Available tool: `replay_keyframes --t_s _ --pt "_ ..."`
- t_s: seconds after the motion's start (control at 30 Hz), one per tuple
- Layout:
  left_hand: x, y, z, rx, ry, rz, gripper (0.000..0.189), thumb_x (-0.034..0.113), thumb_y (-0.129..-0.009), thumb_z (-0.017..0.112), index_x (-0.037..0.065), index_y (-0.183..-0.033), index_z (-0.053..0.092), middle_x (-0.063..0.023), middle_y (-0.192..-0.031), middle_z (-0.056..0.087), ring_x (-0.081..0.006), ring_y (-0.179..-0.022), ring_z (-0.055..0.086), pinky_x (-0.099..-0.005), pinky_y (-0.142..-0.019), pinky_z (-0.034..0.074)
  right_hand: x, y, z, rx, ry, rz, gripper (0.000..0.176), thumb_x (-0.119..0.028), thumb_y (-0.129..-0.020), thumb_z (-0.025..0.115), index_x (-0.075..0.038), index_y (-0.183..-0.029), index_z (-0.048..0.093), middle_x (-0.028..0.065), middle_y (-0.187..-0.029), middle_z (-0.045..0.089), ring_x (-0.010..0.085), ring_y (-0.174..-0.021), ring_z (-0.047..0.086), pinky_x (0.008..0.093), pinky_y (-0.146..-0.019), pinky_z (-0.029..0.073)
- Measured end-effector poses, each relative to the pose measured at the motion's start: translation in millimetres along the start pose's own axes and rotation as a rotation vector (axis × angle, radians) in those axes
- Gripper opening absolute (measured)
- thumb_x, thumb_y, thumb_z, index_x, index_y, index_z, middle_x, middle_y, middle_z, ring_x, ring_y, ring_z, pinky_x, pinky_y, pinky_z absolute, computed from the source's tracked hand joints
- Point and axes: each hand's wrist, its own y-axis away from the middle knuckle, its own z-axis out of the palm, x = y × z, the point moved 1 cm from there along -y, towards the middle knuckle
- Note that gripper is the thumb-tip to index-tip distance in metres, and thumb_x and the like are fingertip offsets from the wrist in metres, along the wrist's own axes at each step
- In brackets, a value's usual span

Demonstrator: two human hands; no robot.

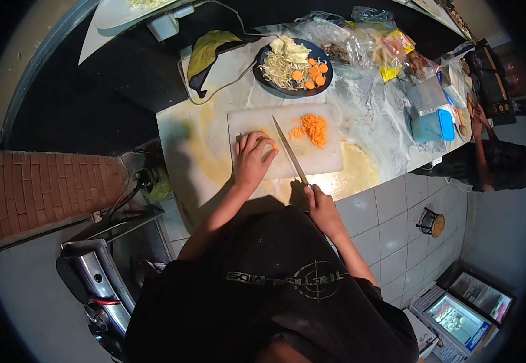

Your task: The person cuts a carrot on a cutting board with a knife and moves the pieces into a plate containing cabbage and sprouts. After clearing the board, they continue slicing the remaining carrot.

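Head view: thin orange carrot strips (314,130) lie in a loose pile on a flat white board (320,163). The right hand (320,204) grasps a long, pointy metal knife (289,151). The left hand (253,160) bends its fingers down by small carrot bits (275,146), mostly hidden; I cannot tell if it pinches them.

Plastic bags (369,45) clutter the tabletop (375,109) near a blue-lidded container (427,127); a yellow-and-black cloth (211,53) lies further along. Over there, a round stool (437,226) stands on the tiled floor (394,218), near another person (505,164).
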Motion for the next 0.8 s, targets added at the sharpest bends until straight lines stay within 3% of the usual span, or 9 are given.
replay_keyframes --t_s 0.8 --pt "-2 0 2 0.021 0.013 0.006 0.023 0.027 -0.08 0.077 0.016 -0.098 0.069 0.0014 -0.107 0.057 -0.0209 -0.108 0.052 -0.0397 -0.093 0.037 -4 14 6 -0.056 0.073 0.052 0.04 -0.034 -0.106 0.043 0.004 -0.102 0.053 0.0312 -0.069 0.061 0.052 -0.073 0.061 0.0579 -0.065 0.047"
